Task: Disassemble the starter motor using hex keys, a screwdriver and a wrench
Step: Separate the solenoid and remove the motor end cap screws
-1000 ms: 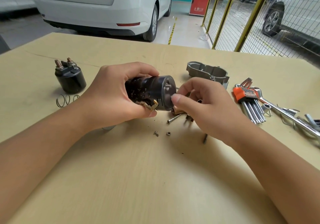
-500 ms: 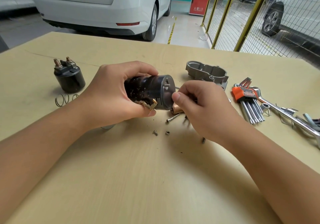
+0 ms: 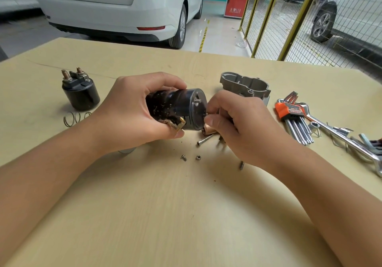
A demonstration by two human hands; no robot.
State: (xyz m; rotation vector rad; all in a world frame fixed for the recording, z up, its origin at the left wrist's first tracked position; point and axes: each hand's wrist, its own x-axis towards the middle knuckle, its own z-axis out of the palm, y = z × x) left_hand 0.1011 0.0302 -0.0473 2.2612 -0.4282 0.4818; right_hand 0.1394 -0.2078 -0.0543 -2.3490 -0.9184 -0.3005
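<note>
Black and flecked with debris, the motor body (image 3: 177, 109) was held above the tabletop (image 3: 165, 215) in the curled grip of the left hand (image 3: 132, 114), while the right hand (image 3: 233, 126) pinched something small at its end face. A solenoid (image 3: 80, 93), spring (image 3: 75, 118), metal housing (image 3: 246, 86), hex keys (image 3: 293, 120), a wrench (image 3: 341, 136) and loose screws (image 3: 184, 157) were scattered around. Little had changed since the earlier frame.

- Pale wooden table (image 3: 165, 215)
- Black solenoid (image 3: 81, 93) upright, spring (image 3: 74, 118) just beside
- Grey housing (image 3: 245, 86)
- Hex keys (image 3: 294, 120), wrench (image 3: 339, 136) at right
- Loose bolt (image 3: 204, 140), screw (image 3: 183, 157), nut (image 3: 198, 157)
</note>
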